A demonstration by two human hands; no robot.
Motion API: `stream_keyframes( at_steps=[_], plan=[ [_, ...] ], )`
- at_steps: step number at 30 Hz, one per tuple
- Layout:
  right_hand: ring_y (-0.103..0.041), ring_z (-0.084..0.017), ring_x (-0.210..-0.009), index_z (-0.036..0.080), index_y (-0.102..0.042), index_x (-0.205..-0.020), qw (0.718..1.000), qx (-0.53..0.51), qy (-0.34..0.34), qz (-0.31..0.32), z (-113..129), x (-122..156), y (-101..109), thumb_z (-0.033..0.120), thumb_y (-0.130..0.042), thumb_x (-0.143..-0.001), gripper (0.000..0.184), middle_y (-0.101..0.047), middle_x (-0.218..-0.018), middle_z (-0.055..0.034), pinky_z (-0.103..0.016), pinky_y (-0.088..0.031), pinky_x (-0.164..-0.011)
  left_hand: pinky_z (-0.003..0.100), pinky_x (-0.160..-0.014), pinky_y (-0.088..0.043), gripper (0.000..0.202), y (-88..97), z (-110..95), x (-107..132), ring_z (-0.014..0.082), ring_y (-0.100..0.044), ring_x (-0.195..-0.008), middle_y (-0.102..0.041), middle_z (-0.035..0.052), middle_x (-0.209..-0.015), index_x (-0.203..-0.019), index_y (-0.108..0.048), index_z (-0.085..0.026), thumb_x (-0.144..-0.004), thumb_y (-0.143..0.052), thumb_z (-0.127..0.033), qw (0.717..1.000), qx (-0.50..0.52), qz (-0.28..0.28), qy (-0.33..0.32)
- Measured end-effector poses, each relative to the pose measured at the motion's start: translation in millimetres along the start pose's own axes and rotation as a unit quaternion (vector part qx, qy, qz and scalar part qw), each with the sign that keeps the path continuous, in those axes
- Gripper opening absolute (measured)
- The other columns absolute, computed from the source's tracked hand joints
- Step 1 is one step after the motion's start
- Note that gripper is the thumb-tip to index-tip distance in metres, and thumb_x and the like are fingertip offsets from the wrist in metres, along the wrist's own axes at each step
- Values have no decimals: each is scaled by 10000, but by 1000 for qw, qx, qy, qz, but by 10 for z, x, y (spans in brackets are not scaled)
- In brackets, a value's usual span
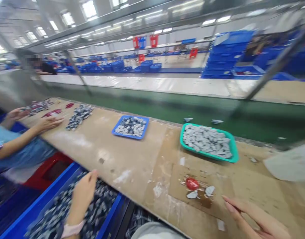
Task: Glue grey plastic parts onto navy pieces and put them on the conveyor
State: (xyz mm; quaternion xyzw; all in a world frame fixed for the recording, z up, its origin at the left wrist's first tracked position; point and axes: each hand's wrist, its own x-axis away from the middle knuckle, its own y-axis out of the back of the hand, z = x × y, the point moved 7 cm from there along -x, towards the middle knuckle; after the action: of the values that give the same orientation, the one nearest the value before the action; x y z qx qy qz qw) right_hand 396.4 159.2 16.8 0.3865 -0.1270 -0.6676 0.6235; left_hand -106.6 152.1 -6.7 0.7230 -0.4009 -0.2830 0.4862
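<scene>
My left hand [83, 192], with a pale band at the wrist, is above a blue bin [56, 196] heaped with small dark and grey pieces [53, 212]. Its fingers are curled, and whatever they hold is hidden. Over the cardboard-covered table at the right, my right hand [254, 217] stretches its thumb and forefinger toward a glossy red lump [192, 183]; nothing shows between the tips. Beside that lump lie two grey-white pieces [209, 191] on a brown-stained cardboard sheet [177, 186]. Behind them stands a green tray [235, 151] full of similar pieces.
A blue tray [115, 130] of pieces sits mid-table, with a loose pile [80, 116] farther left. A co-worker's hand [49, 122] rests near red patches [53, 112]. Past the table's far edge runs a green strip [142, 99]. A round white container [154, 231] is below the near edge.
</scene>
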Motion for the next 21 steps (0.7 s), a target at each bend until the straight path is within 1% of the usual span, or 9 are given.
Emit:
stream_keyframes(
  at_steps=[3, 5, 7, 10, 13, 15, 17, 19, 21],
  plan=[
    [-616, -187, -732, 413, -563, -937, 997, 44, -14, 54, -79, -342, 62, 325, -438, -799, 206, -630, -850, -3, -325, -560, -626, 422, -721, -424, 387, 268, -584, -418, 277, -574, -801, -640, 35, -776, -818, -557, -258, -832, -279, -528, 996, 50, -52, -47],
    [-601, -164, -716, 298, -590, -924, 994, 79, -5, 71, -135, -658, 51, 246, -379, -845, 231, -614, -838, -27, -311, -540, -615, 352, -718, -428, 349, 316, -1199, -660, 224, -580, -791, -636, -19, -757, -835, -559, -276, -834, -305, -515, 985, 96, -62, -130],
    [-590, -152, -756, 209, -604, -903, 990, 118, 16, 80, -199, -1017, 4, 186, -385, -845, 228, -601, -819, -43, -289, -517, -665, 301, -681, -424, 348, 190, -1940, -836, 194, -575, -754, -629, -32, -745, -838, -561, -251, -844, -307, -489, 964, 105, -27, -245],
    [-576, -143, -846, 176, -612, -926, 987, 142, 35, 65, -300, -1530, -50, 154, -410, -833, 223, -591, -903, -44, -273, -483, -755, 253, -658, -419, 337, -276, -3009, -1005, 166, -563, -728, -624, -22, -769, -834, -560, -205, -863, -315, -435, 910, 75, 66, -402],
    [-566, -120, -887, 185, -632, -870, 983, 153, 79, 71, -304, -1876, -115, 143, -492, -784, 170, -582, -964, -14, -220, -454, -785, 243, -712, -421, 254, -841, -3797, -1191, 158, -557, -792, -616, 7, -856, -878, -574, -187, -866, -362, -327, 861, 35, 120, -493],
    [-575, -104, -838, 184, -638, -805, 979, 160, 105, 78, -277, -1998, -153, 159, -564, -733, 106, -595, -902, 6, -186, -453, -745, 277, -793, -410, 222, -1189, -4164, -1325, 173, -537, -891, -589, 48, -963, -974, -566, -168, -857, -392, -240, 836, 0, 132, -532],
    [-583, -98, -777, 179, -633, -774, 975, 166, 120, 81, -256, -2060, -191, 186, -632, -677, 98, -601, -818, 14, -170, -457, -696, 344, -863, -389, 248, -1494, -4427, -1439, 200, -495, -993, -530, 89, -1090, -1067, -533, -151, -846, -433, -207, 813, -38, 146, -562],
    [-588, -103, -742, 170, -621, -737, 974, 171, 126, 82, -254, -2097, -231, 201, -683, -622, 134, -601, -760, 19, -168, -460, -665, 408, -890, -376, 290, -1742, -4606, -1524, 226, -462, -1046, -470, 111, -1174, -1110, -506, -144, -834, -486, -230, 792, -76, 168, -582],
    [-592, -111, -736, 164, -604, -693, 974, 172, 121, 83, -276, -2128, -272, 198, -700, -601, 137, -605, -738, 21, -177, -460, -661, 428, -876, -391, 305, -1919, -4724, -1588, 229, -473, -1030, -475, 109, -1162, -1103, -507, -140, -824, -518, -263, 775, -107, 192, -592]
  ],
)
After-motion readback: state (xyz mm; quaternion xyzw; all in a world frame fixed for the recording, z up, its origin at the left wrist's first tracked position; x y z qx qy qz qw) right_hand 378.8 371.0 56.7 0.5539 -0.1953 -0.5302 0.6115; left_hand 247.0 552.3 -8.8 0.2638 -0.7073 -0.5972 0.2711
